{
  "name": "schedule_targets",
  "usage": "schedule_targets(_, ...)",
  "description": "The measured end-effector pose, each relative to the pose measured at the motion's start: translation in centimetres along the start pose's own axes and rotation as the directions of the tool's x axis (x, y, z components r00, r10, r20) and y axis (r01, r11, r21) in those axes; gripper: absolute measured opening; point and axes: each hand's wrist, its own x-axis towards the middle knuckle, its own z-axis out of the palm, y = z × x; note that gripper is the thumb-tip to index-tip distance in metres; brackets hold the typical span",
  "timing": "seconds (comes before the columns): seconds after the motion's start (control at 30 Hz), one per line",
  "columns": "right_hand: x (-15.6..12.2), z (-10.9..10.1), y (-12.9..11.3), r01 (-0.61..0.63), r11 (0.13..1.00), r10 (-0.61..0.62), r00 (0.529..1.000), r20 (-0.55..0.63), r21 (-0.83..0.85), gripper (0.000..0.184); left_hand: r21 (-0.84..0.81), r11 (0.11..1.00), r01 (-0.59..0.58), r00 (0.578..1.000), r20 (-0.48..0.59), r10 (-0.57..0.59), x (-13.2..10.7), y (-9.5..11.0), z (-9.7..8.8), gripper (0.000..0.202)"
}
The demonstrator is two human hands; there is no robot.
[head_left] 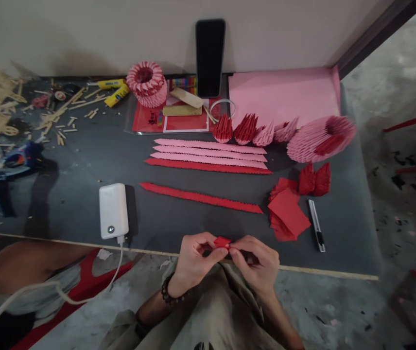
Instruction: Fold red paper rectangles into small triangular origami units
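Red paper [222, 241] pinched at the near edge of the bench [193, 223]

Left hand [196, 257] and right hand [258, 260] both pinch it; it should be feather-light, foldable, quick to crease (best gripped along folded edges), probably stiffer than the flat stack [290, 214] beyond.

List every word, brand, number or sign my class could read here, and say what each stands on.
None reads clearly.
Yellow tubes: dark lettering, too blurred to read.
Red packet: dark printed mark, too small to read.
White power bank: small round display; any figure is too small to read.
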Motion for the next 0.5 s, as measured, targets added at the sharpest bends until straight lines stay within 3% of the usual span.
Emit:
schedule_targets(0.17, -0.3, 0.8, -0.6, -0.091, 0.994, 0.087, 0.995, -0.050, -0.065, 0.005, 0.097, 0.985, -0.140, 0.985, -0.085, 0.148, 0.1, -0.2, 0.5, 0.009)
schedule_targets(0.3, -1.3, 1.6, -0.1, -0.017, 0.988, 0.008, 0.998, -0.063, -0.152, 0.007, 0.167, 0.948, -0.270, 0.960, -0.027, 0.278, 0.2, 0.1, 0.6, 0.013)
schedule_targets(0.4, -1.7, 1.6, 0.3, 0.010, 0.981, -0.012, 1.000, -0.012, -0.196, 0.008, 0.187, 0.949, -0.252, 0.966, -0.016, 0.260, 0.4, 0.1, 0.4, 0.017)
schedule_targets(0.5, -1.5, 1.0, 0.1, -0.048, 0.976, 0.046, 0.999, -0.012, -0.210, 0.008, 0.171, 0.973, -0.155, 0.983, -0.070, 0.169, 0.5, -0.1, 0.4, 0.016)
